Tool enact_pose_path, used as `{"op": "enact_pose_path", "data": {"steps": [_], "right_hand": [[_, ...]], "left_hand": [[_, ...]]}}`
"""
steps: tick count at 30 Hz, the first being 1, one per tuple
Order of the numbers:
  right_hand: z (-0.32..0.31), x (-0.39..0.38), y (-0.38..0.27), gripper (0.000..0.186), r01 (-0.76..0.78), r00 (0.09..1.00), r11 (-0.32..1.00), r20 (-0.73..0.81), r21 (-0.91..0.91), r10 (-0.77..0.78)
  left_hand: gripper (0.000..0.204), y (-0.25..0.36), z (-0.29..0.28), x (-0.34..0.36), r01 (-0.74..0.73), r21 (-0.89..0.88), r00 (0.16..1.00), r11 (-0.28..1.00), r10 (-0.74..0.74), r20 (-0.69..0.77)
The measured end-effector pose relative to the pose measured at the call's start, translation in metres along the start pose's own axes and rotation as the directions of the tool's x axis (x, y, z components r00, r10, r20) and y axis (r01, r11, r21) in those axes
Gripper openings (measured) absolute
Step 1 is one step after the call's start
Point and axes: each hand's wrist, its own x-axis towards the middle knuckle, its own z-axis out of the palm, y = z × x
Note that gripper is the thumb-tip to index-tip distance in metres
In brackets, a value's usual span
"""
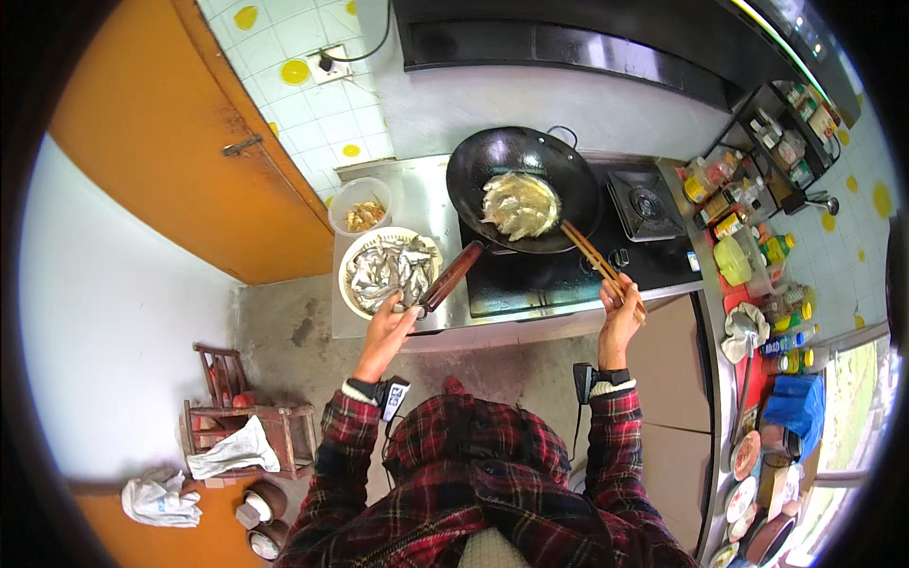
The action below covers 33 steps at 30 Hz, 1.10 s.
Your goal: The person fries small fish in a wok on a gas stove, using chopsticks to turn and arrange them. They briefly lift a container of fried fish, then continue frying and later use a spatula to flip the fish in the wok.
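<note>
My left hand [388,331] has bent fingers at the near rim of a white basket of small silvery fish [383,267], beside the end of the wok's brown handle [453,276]; what it grips is unclear. My right hand [617,312] grips long wooden chopsticks [592,254], angled up into the black wok [473,161]. Pale fish pieces [519,204] lie in bubbling oil there. A translucent bowl with browned pieces [365,216] stands behind the basket. The wok sits on the black cooktop [511,293].
A second burner [646,204] is right of the wok. Bottles [724,222], a spice rack [786,142], dishes [743,497] and a blue bag [791,417] line the right counter. An orange door [161,161] is at left, a wooden chair [294,426] below it. A range hood [568,43] hangs above.
</note>
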Motion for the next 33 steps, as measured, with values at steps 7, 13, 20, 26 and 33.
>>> {"op": "enact_pose_path", "data": {"steps": [7, 13, 20, 26, 33], "right_hand": [[-0.031, -0.007, -0.004, 0.038, -0.060, 0.996, 0.992, 0.066, 0.109, 0.053], [-0.112, -0.072, -0.005, 0.033, -0.337, 0.937, 0.892, 0.199, 0.301, 0.287], [-0.177, -0.142, -0.010, 0.030, -0.588, 0.809, 0.738, 0.232, 0.330, 0.541], [-0.192, -0.140, -0.038, 0.028, -0.505, 0.863, 0.795, 0.163, 0.337, 0.479], [-0.198, -0.139, -0.037, 0.031, -0.457, 0.888, 0.820, 0.118, 0.344, 0.445]], "left_hand": [[0.038, -0.069, -0.001, -0.108, 0.267, -0.285, 0.962, 0.921, -0.270, 0.029], [0.029, -0.111, 0.078, -0.173, 0.380, -0.325, 0.921, 0.866, -0.323, 0.218], [0.030, -0.147, 0.109, -0.199, 0.543, -0.457, 0.836, 0.705, -0.405, 0.370], [0.021, -0.125, 0.101, -0.169, 0.344, -0.551, 0.937, 0.761, -0.316, 0.149], [0.021, -0.108, 0.094, -0.149, 0.355, -0.565, 0.935, 0.745, -0.268, 0.233]]}}
